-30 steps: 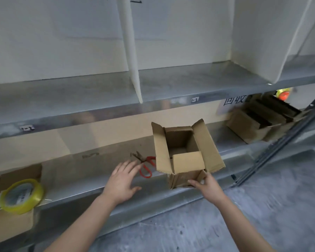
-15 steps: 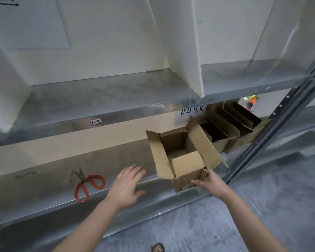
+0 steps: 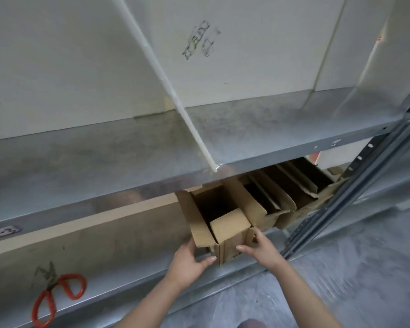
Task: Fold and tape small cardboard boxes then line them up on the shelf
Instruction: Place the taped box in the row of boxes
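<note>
The left hand point(image 3: 187, 263) and right hand point(image 3: 262, 250) are clamping the open box point(image 3: 231, 233) by its sides. The box is sitting at the front edge of the shelf point(image 3: 118, 242), under the upper shelf lip, just beside the row of boxes point(image 3: 284, 197) to its right. Bare shelf is lying to its left, with the scissors point(image 3: 57, 297) well apart.

Grey metal shelving point(image 3: 270, 129) backs onto pale panels point(image 3: 57, 67); grey floor point(image 3: 346, 280) below.

Head view — close, looking down at shelf point(image 3: 128, 245)
</note>
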A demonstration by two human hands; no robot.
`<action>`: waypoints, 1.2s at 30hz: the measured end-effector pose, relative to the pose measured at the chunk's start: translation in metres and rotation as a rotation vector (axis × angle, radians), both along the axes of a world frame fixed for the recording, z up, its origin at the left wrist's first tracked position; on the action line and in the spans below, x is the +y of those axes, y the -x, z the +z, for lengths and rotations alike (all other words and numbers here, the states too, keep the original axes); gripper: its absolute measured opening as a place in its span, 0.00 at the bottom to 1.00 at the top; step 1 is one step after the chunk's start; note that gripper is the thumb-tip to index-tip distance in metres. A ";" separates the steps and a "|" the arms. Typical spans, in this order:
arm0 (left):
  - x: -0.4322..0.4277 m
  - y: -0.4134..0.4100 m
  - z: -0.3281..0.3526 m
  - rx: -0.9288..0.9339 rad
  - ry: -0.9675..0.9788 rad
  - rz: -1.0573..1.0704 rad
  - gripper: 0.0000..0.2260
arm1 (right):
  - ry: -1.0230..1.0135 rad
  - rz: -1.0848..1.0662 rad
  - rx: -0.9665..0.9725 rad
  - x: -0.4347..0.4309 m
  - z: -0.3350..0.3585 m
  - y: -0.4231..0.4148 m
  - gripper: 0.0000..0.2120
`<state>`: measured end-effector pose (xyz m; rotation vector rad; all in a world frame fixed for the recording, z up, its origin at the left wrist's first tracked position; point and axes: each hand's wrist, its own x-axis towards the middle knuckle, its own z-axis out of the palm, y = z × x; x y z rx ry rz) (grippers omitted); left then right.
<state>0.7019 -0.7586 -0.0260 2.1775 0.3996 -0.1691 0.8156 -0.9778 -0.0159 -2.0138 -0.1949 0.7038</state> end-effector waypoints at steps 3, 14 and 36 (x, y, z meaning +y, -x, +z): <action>-0.018 -0.016 -0.001 -0.015 0.164 0.152 0.23 | -0.011 -0.182 -0.069 0.005 -0.010 -0.004 0.21; -0.039 -0.051 -0.004 0.027 0.154 0.169 0.09 | 0.006 -0.504 -0.126 0.025 -0.012 -0.003 0.25; 0.055 0.097 0.048 -0.090 -0.921 -0.288 0.31 | 0.546 0.326 -0.750 0.069 0.026 0.137 0.33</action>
